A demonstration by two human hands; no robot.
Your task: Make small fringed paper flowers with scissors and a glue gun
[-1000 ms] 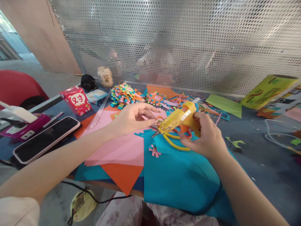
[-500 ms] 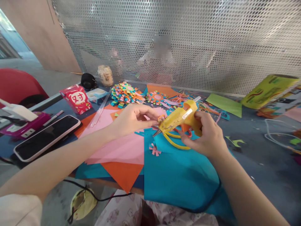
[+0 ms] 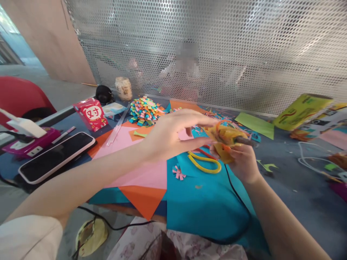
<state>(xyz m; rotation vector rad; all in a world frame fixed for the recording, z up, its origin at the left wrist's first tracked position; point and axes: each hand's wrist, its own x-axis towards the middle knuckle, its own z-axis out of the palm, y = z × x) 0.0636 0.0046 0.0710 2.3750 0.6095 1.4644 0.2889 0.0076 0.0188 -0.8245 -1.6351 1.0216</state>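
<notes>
My right hand (image 3: 242, 162) grips the handle of a yellow glue gun (image 3: 227, 139), raised above the table and blurred by motion; its black cord (image 3: 241, 206) runs down over the blue paper (image 3: 208, 202). My left hand (image 3: 173, 135) is lifted beside the gun, fingers pinched near its front end on a small orange piece that I cannot make out. Yellow-handled scissors (image 3: 203, 162) lie on the blue sheet below both hands, next to a small pink cut paper flower (image 3: 178, 172).
Pink (image 3: 135, 162) and orange paper sheets (image 3: 141, 196) overlap at the table edge. A phone (image 3: 55, 157), a red box (image 3: 92, 113), a jar (image 3: 123, 87) and a multicoloured paper pile (image 3: 144, 108) are at left and back. A perforated metal screen (image 3: 217, 43) stands behind; a green box (image 3: 300, 110) at right.
Both hands have lifted off the table. The glue gun has swung round, its nozzle now turned away to the right, and my left hand has moved right, up against the gun.
</notes>
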